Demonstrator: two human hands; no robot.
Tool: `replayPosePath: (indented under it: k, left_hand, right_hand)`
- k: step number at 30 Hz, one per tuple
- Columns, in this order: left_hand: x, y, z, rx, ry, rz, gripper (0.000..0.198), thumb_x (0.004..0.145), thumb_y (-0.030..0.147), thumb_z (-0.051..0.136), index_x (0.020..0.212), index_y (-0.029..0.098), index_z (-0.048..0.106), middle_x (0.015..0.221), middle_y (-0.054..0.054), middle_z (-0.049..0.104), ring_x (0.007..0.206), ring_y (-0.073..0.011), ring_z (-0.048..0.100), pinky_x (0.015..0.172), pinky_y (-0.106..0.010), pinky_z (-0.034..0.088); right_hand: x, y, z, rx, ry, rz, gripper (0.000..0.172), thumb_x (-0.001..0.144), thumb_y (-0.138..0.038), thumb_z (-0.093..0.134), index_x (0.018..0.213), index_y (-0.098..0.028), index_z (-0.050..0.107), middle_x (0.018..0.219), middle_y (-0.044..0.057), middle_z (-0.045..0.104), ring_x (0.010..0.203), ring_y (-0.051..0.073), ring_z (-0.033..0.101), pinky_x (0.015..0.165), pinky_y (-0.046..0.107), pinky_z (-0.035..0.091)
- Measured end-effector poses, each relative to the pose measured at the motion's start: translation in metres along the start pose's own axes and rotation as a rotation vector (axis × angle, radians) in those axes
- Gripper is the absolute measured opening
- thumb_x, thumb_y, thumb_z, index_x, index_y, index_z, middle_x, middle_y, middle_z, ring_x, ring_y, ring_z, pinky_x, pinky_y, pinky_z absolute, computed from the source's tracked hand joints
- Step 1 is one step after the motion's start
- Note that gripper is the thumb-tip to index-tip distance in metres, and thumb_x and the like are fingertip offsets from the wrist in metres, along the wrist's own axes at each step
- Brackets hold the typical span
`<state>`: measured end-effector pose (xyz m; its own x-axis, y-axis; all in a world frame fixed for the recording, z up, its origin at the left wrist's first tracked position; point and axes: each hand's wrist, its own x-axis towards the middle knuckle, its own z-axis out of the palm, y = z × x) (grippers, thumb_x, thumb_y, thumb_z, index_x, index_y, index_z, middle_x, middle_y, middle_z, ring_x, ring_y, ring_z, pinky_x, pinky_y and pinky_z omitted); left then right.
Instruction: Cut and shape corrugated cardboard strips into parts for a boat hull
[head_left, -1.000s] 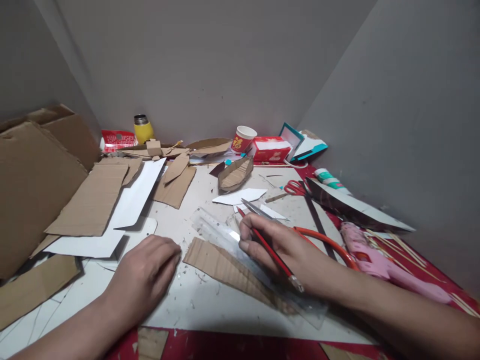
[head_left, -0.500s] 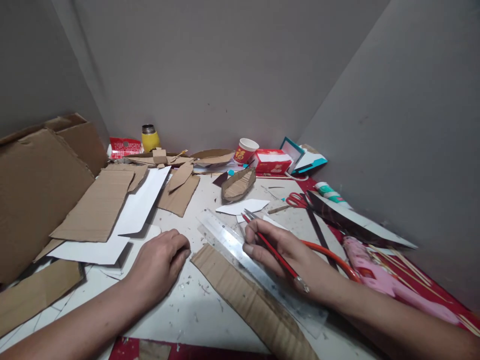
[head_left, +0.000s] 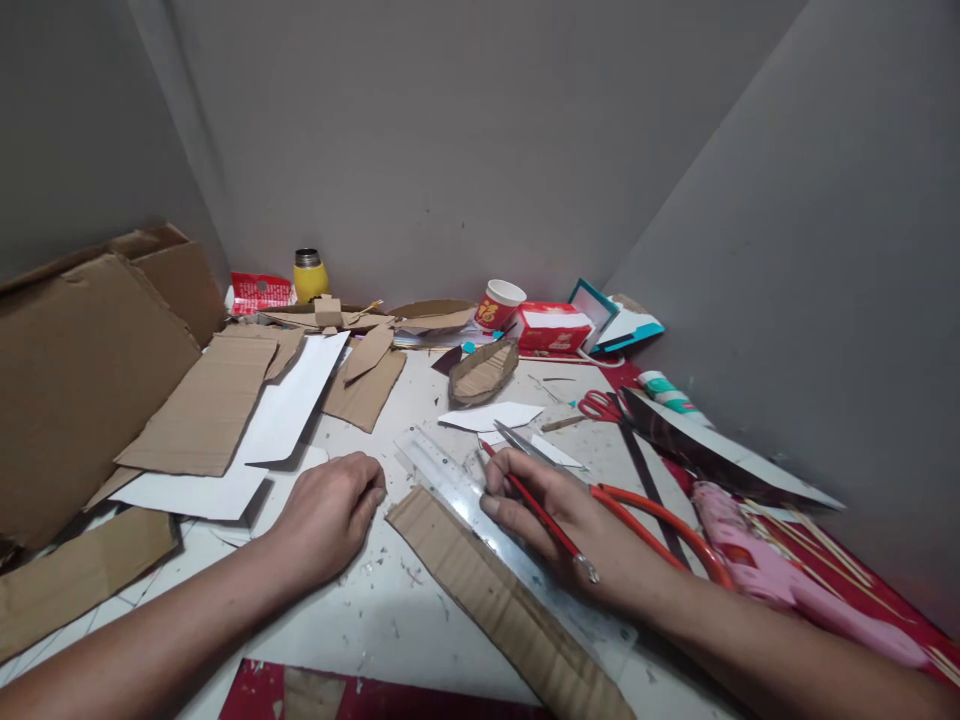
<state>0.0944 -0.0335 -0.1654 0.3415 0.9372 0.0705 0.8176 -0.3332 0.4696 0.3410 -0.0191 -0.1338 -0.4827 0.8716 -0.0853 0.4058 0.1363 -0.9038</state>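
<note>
My right hand [head_left: 559,510] is closed round a red pencil [head_left: 537,510], and its fingertips press on a clear plastic ruler [head_left: 450,475]. The ruler lies slantwise along the edge of a long brown cardboard strip [head_left: 495,595] on the white work surface [head_left: 405,630]. My left hand [head_left: 330,515] rests palm down on the surface, fingers curled loosely, just left of the strip's upper end and holding nothing. Behind my right hand lie large scissors with orange handles [head_left: 645,505], their blades pointing up-left.
Cardboard sheets [head_left: 195,410] and white card [head_left: 277,420] pile up at the left. A small cardboard boat hull [head_left: 484,372], a paper cup [head_left: 499,303], a red box [head_left: 555,328] and a yellow flask [head_left: 309,275] stand at the back. Red scissors [head_left: 600,405], a pink glue gun [head_left: 757,560] and skewers [head_left: 817,545] lie right.
The ruler has shifted off the cardboard strip and now lies along its upper edge. My left hand has edged right toward the strip's end. The view has drifted slightly.
</note>
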Motion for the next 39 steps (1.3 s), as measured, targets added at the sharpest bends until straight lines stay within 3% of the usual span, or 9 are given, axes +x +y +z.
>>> replayPosePath:
  k: [6,11,16,25,29,32,36,39]
  left_hand:
    - [-0.004,-0.002,-0.009,-0.074,-0.038,0.056,0.017,0.093,0.022,0.040,0.077,0.023,0.048,0.075,-0.002,0.058,0.072,-0.0193,0.054,0.066,-0.033,0.041]
    - [-0.007,-0.006,-0.019,-0.236,-0.086,-0.001,0.021,0.096,0.027,0.037,0.079,0.022,0.049,0.076,-0.001,0.057,0.072,-0.0169,0.053,0.067,-0.032,0.043]
    - [-0.006,-0.008,-0.014,-0.161,-0.063,0.052,0.008,0.090,0.023,0.049,0.094,0.022,0.057,0.092,-0.004,0.064,0.084,-0.0191,0.058,0.074,-0.034,0.046]
    - [0.004,-0.005,-0.011,-0.048,-0.092,0.076,0.014,0.090,0.022,0.047,0.080,0.021,0.056,0.080,-0.002,0.062,0.074,-0.0186,0.056,0.065,-0.032,0.041]
    - [-0.003,-0.003,-0.023,-0.158,-0.210,0.087,0.014,0.089,0.020,0.047,0.077,0.021,0.053,0.076,-0.001,0.059,0.071,-0.0167,0.053,0.066,-0.031,0.040]
    - [-0.013,-0.003,-0.036,-0.357,-0.315,0.004,0.014,0.091,0.024,0.048,0.078,0.022,0.053,0.078,0.000,0.058,0.074,-0.0160,0.052,0.068,-0.029,0.042]
    - [-0.021,-0.002,-0.051,-0.528,-0.333,-0.102,0.016,0.091,0.029,0.049,0.079,0.021,0.054,0.077,0.000,0.058,0.072,-0.0154,0.052,0.066,-0.028,0.043]
    - [-0.024,0.004,-0.056,-0.510,-0.358,-0.127,0.015,0.088,0.026,0.053,0.075,0.021,0.055,0.069,0.002,0.054,0.064,-0.0134,0.048,0.059,-0.026,0.040]
  right_hand:
    - [0.001,0.003,-0.001,0.009,-0.001,-0.017,0.015,0.089,-0.031,0.051,0.081,-0.021,0.043,0.073,-0.003,0.042,0.067,0.015,0.040,0.063,0.027,0.037]
    - [0.002,0.002,-0.002,-0.005,0.004,-0.019,0.014,0.088,-0.030,0.052,0.081,-0.021,0.043,0.072,-0.003,0.043,0.067,0.015,0.040,0.063,0.027,0.036]
    - [0.004,0.001,-0.002,0.002,0.013,-0.014,0.015,0.087,-0.031,0.052,0.080,-0.021,0.044,0.071,-0.003,0.044,0.066,0.015,0.042,0.062,0.027,0.038]
    - [0.004,-0.002,0.001,-0.003,0.043,-0.009,0.016,0.087,-0.031,0.054,0.078,-0.021,0.045,0.067,-0.003,0.044,0.060,0.013,0.042,0.056,0.026,0.038]
    - [0.004,-0.001,0.001,-0.015,0.038,-0.013,0.016,0.087,-0.030,0.053,0.077,-0.021,0.045,0.068,-0.003,0.045,0.062,0.014,0.042,0.058,0.026,0.038]
    - [0.004,0.001,0.000,-0.035,0.032,-0.018,0.015,0.087,-0.030,0.053,0.077,-0.021,0.046,0.067,-0.003,0.044,0.062,0.014,0.041,0.059,0.026,0.038]
    - [0.003,0.003,0.000,-0.037,0.033,-0.014,0.014,0.087,-0.030,0.053,0.078,-0.021,0.046,0.069,-0.003,0.045,0.064,0.015,0.043,0.060,0.027,0.039]
    - [0.002,0.003,0.000,-0.049,0.033,-0.024,0.014,0.087,-0.031,0.054,0.079,-0.022,0.046,0.069,-0.003,0.045,0.064,0.015,0.043,0.059,0.027,0.038]
